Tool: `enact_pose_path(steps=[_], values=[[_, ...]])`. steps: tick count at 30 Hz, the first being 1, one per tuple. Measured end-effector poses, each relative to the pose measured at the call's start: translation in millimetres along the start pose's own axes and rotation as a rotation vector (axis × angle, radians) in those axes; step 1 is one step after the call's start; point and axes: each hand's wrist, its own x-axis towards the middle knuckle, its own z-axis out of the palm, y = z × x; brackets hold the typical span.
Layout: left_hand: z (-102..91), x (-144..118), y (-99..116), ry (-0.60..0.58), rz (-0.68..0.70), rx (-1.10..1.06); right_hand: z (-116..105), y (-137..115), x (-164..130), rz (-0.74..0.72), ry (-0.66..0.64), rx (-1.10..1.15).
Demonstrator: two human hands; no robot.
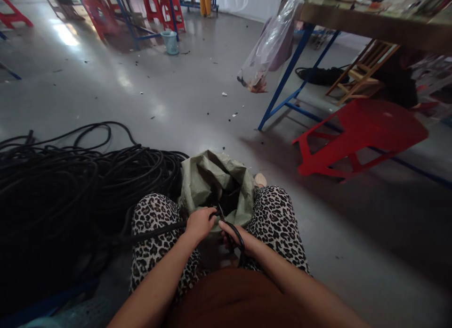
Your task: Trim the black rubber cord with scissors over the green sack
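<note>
**Black tube cut over a green sack**

A length of black tube (155, 232) ran in from the person's left, across the left knee, and ended between both hands above the open mouth of a green woven sack (215, 182) wedged between the knees. The left hand (199, 223) was closed around the tube near its free end, fingers wrapped over the top. The right hand (237, 238) was curled through the dark loop handles of what looked like scissors (226, 222), whose blades pointed at the tube just past the left hand; whether the blades had bitten yet was too small to tell.

By the look of it, the step in hand was snipping short pieces off the tube so they fell into the sack. The next move would call for feeding the tube forward through the left grip and keeping its end over the sack's opening, clear of the fingers.

To the left lay a large pile of coiled black tube (70, 177). Further out stood a tipped red stool (360, 135), a blue-legged table (370, 24) with a hanging plastic bag (270, 45), and a small bucket (171, 41).
</note>
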Motion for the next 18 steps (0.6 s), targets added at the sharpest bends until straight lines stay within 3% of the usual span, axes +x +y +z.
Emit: enact_pose_path(steps=[7,12,18], values=[[0.3,1.9,-1.2,0.034,0.002,-0.011,-0.2,-2.9,-4.6,-0.036,-0.001,-0.077],[3.7,3.8,-3.5,0.049,-0.004,-0.007,-1.2,1.9,-0.6,-0.104,0.073,-0.174],[0.8,1.1,2.1,0.062,0.037,0.091,-3.3,11.0,9.7,-0.161,0.096,-0.195]])
